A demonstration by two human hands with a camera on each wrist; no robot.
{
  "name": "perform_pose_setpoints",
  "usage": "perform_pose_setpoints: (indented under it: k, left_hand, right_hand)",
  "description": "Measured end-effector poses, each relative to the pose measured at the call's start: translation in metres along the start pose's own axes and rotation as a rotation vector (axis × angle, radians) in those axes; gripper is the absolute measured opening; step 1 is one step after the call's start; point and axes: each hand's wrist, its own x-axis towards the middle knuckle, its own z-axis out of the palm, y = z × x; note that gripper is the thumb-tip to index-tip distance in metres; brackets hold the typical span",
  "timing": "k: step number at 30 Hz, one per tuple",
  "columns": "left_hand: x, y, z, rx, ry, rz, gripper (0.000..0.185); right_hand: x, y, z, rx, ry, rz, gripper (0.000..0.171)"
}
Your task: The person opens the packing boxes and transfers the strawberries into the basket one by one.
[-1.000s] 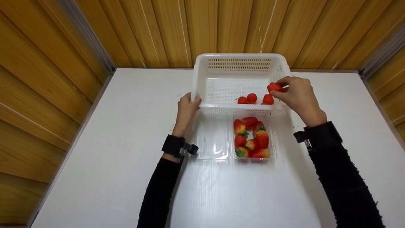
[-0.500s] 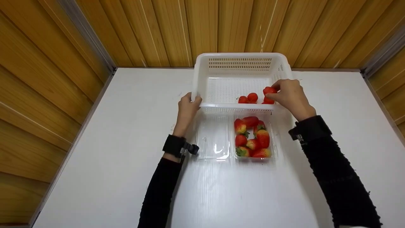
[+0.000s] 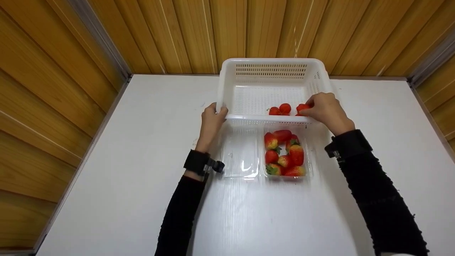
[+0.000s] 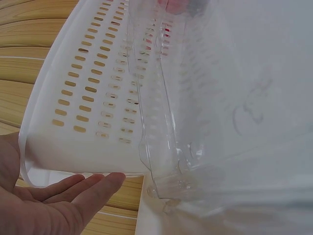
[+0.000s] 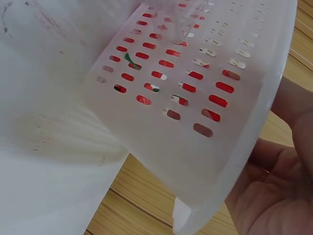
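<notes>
In the head view, a white plastic basket point(image 3: 270, 118) has several strawberries point(image 3: 284, 108) along its near inner side. My left hand point(image 3: 212, 119) grips the rim at its front left corner, thumb on top; the left wrist view shows that hand's fingers point(image 4: 93, 196) below the rim. My right hand point(image 3: 327, 108) reaches over the front right corner and pinches a red strawberry point(image 3: 302, 107) low in the basket. Behind the slotted wall point(image 5: 161, 127) in the right wrist view, red fruit shows through; the right fingertips are hidden there.
A clear hinged plastic box lies just in front of the basket. Its right half point(image 3: 308, 170) holds several strawberries; its lid half point(image 3: 240, 156) lies flat on the left. Wood-look panels point(image 3: 227, 32) stand behind the white table point(image 3: 142, 160).
My right hand has moved left and down with its strawberry, from above the basket's right rim to low inside the front right corner. My left hand keeps its grip on the basket.
</notes>
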Motion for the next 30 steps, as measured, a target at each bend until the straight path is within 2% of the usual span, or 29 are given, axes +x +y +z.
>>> perform_pose_setpoints:
  k: [8, 14, 18, 30]
  left_hand:
    - [0.001, -0.001, -0.001, 0.003, 0.002, -0.007, 0.034]
    - [0.001, -0.003, -0.003, -0.028, -0.02, 0.019, 0.03]
    - [0.0, -0.003, -0.003, -0.03, -0.022, 0.023, 0.032]
    - [0.001, -0.001, -0.002, -0.015, -0.002, 0.017, 0.026]
  right_hand:
    - [0.006, 0.004, 0.001, -0.012, -0.073, 0.028, 0.032]
    - [0.012, 0.005, 0.001, -0.054, -0.103, 0.023, 0.03]
    - [0.013, 0.005, 0.002, -0.043, -0.126, 0.032, 0.03]
    - [0.014, 0.005, 0.003, -0.034, -0.123, 0.016, 0.035]
